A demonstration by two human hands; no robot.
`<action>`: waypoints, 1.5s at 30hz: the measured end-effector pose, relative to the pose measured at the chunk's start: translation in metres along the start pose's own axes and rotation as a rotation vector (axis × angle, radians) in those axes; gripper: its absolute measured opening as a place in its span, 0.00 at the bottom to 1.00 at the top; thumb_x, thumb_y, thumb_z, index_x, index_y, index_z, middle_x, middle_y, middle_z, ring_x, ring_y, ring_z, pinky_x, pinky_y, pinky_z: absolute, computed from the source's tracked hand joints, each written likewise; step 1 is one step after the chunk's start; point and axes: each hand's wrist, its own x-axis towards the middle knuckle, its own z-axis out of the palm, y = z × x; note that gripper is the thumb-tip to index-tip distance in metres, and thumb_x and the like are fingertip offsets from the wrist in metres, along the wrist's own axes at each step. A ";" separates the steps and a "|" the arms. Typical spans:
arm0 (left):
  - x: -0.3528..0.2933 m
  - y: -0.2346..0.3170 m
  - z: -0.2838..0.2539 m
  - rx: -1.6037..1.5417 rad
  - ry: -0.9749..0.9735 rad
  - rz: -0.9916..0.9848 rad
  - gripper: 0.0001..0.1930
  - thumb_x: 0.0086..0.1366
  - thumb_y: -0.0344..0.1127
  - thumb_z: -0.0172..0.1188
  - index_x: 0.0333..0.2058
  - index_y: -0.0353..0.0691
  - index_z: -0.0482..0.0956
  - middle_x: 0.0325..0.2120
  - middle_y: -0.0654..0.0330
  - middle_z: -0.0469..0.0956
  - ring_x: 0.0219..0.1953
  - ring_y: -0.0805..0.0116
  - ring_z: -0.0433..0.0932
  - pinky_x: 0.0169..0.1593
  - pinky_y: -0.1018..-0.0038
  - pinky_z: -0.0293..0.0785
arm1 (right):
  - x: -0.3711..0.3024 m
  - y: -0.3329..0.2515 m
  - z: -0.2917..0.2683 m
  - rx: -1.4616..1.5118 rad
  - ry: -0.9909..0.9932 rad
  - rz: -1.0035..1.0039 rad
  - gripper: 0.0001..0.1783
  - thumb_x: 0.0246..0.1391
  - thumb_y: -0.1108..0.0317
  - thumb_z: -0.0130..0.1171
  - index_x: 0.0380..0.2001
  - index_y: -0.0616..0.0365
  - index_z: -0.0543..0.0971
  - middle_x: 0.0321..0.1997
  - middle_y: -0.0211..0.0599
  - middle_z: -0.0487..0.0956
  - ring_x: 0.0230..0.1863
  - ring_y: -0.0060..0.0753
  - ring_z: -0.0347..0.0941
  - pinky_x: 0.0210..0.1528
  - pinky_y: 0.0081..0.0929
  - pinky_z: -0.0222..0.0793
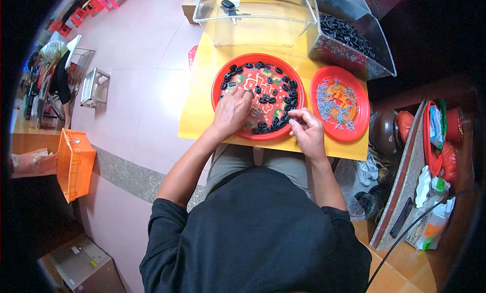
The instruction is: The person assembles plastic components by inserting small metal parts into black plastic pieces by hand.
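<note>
Red tray (258, 56) partly hidden behind left hand (234, 109) and black pieces (292, 93), grey bits (324, 97) too small for identification

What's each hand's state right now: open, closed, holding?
Left hand: fingers bent down over the red tray; grip can't be told.
Right hand: thumb and fingers bent at the tray's right rim; grip can't be told.

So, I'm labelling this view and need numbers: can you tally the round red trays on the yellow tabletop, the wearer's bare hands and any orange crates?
Round red trays: 2 (larger tray, smaller tray)
Bare hands: 2 (left hand, right hand)
Orange crate: 1
Total: 5
</note>
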 end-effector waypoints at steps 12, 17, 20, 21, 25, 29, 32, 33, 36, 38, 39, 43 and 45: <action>-0.007 0.005 -0.006 -0.462 0.090 -0.289 0.03 0.53 0.24 0.52 0.26 0.35 0.68 0.23 0.49 0.71 0.30 0.50 0.73 0.35 0.62 0.68 | 0.025 -0.001 0.030 0.026 -0.112 0.012 0.03 0.51 0.79 0.51 0.31 0.63 0.71 0.28 0.28 0.72 0.27 0.15 0.70 0.26 0.13 0.69; -0.009 0.007 -0.005 -0.535 0.071 -0.326 0.03 0.55 0.25 0.52 0.28 0.34 0.67 0.23 0.49 0.72 0.29 0.52 0.73 0.34 0.65 0.68 | 0.033 -0.002 0.039 0.114 -0.147 0.079 0.06 0.50 0.79 0.49 0.32 0.64 0.73 0.26 0.31 0.74 0.23 0.17 0.69 0.25 0.16 0.70; -0.008 0.008 -0.004 -0.743 0.003 -0.429 0.04 0.58 0.27 0.52 0.28 0.33 0.67 0.22 0.51 0.72 0.28 0.56 0.74 0.34 0.67 0.69 | 0.034 -0.003 0.044 0.097 -0.177 0.142 0.08 0.50 0.79 0.48 0.34 0.64 0.74 0.25 0.31 0.74 0.24 0.17 0.69 0.27 0.20 0.70; -0.009 0.006 -0.001 -0.805 -0.010 -0.453 0.04 0.58 0.27 0.52 0.29 0.33 0.67 0.22 0.52 0.72 0.27 0.59 0.74 0.33 0.68 0.68 | 0.034 -0.003 0.047 0.070 -0.173 0.080 0.07 0.49 0.79 0.49 0.32 0.64 0.75 0.25 0.33 0.74 0.25 0.19 0.70 0.29 0.21 0.69; -0.013 0.002 0.013 -0.919 0.023 -0.458 0.05 0.59 0.28 0.53 0.29 0.31 0.68 0.22 0.54 0.72 0.27 0.66 0.73 0.32 0.70 0.68 | 0.036 0.000 0.057 -0.063 -0.118 -0.189 0.06 0.46 0.78 0.51 0.30 0.65 0.75 0.27 0.38 0.76 0.29 0.24 0.73 0.32 0.23 0.68; -0.015 0.007 0.016 -0.966 0.089 -0.462 0.05 0.59 0.28 0.53 0.29 0.31 0.69 0.22 0.53 0.72 0.27 0.67 0.73 0.32 0.71 0.68 | 0.033 -0.002 0.060 -0.212 -0.074 -0.283 0.05 0.46 0.77 0.54 0.29 0.65 0.75 0.27 0.41 0.77 0.28 0.27 0.74 0.30 0.23 0.68; -0.015 0.010 0.015 -0.917 0.069 -0.465 0.05 0.58 0.27 0.53 0.29 0.31 0.69 0.23 0.54 0.73 0.27 0.68 0.73 0.32 0.72 0.69 | 0.030 0.004 0.061 -0.066 -0.061 -0.114 0.05 0.46 0.76 0.56 0.29 0.65 0.76 0.24 0.37 0.76 0.23 0.23 0.72 0.26 0.22 0.68; -0.016 0.011 0.017 -0.930 0.088 -0.457 0.05 0.59 0.27 0.53 0.29 0.31 0.69 0.23 0.54 0.73 0.27 0.69 0.73 0.32 0.72 0.69 | 0.031 0.004 0.062 0.001 -0.086 -0.019 0.04 0.47 0.75 0.57 0.28 0.64 0.76 0.22 0.34 0.76 0.21 0.20 0.71 0.23 0.21 0.67; -0.017 0.011 0.019 -0.968 0.099 -0.457 0.05 0.59 0.27 0.53 0.29 0.31 0.69 0.23 0.56 0.73 0.26 0.70 0.72 0.31 0.73 0.68 | 0.032 0.000 0.061 0.121 -0.118 0.117 0.03 0.48 0.74 0.57 0.27 0.62 0.76 0.19 0.29 0.74 0.17 0.15 0.68 0.20 0.17 0.66; -0.016 0.014 0.016 -0.993 0.092 -0.463 0.05 0.60 0.28 0.52 0.29 0.31 0.69 0.23 0.56 0.73 0.26 0.71 0.72 0.31 0.73 0.68 | 0.033 0.000 0.060 0.174 -0.125 0.157 0.02 0.48 0.74 0.57 0.26 0.61 0.76 0.19 0.27 0.74 0.17 0.13 0.67 0.18 0.14 0.65; -0.015 0.016 0.012 -1.005 0.081 -0.491 0.05 0.60 0.28 0.52 0.29 0.31 0.69 0.22 0.57 0.72 0.26 0.71 0.72 0.30 0.73 0.68 | 0.033 0.001 0.060 0.250 -0.121 0.205 0.02 0.49 0.74 0.56 0.26 0.61 0.76 0.19 0.26 0.74 0.17 0.12 0.66 0.18 0.12 0.65; -0.018 0.014 0.014 -0.999 0.083 -0.457 0.06 0.61 0.29 0.51 0.29 0.32 0.69 0.21 0.56 0.72 0.25 0.71 0.72 0.30 0.74 0.68 | 0.033 0.001 0.061 0.391 -0.107 0.268 0.02 0.51 0.75 0.55 0.26 0.61 0.75 0.20 0.26 0.73 0.17 0.11 0.66 0.18 0.10 0.65; -0.019 0.016 0.013 -0.955 0.097 -0.435 0.06 0.61 0.30 0.51 0.29 0.32 0.69 0.21 0.55 0.72 0.25 0.69 0.72 0.30 0.73 0.68 | 0.033 0.002 0.061 0.393 -0.108 0.268 0.02 0.51 0.74 0.55 0.26 0.61 0.75 0.20 0.26 0.73 0.16 0.11 0.66 0.18 0.10 0.65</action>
